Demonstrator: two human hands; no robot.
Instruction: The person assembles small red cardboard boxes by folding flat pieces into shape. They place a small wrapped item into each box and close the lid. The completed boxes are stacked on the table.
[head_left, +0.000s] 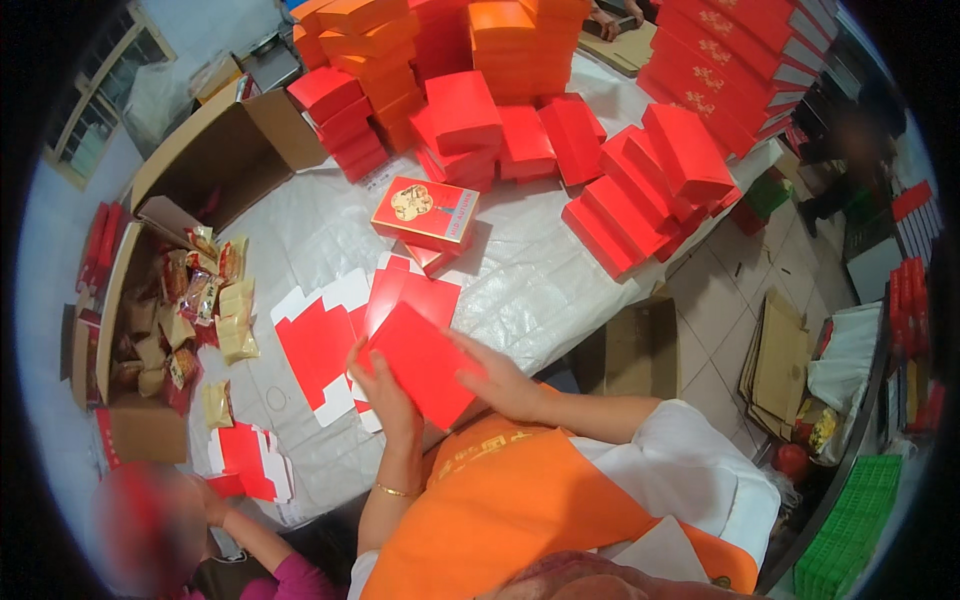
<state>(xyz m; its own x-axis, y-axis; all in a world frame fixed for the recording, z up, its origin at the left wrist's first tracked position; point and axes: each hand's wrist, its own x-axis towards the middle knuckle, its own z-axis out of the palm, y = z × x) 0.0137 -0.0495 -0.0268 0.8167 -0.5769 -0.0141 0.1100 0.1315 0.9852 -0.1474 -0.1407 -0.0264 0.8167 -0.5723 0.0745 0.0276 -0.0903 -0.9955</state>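
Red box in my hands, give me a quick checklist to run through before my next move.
1. Left hand on the red box: ok, at its left side.
2. Right hand on it: ok, at its right side.
3. Underside of the box fully closed: cannot tell, hidden from this view.
4. Flat red-and-white carton blanks close by: ok, on the table to the left.
5. All wrapped packets inside the cardboard carton: not ok, one packet lies outside.
6. Co-worker's hand clear of the box: ok.

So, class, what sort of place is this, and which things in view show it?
Probably a small packing workshop: there are stacks of red boxes, flat red-and-white carton blanks and a heap of sealed packets.
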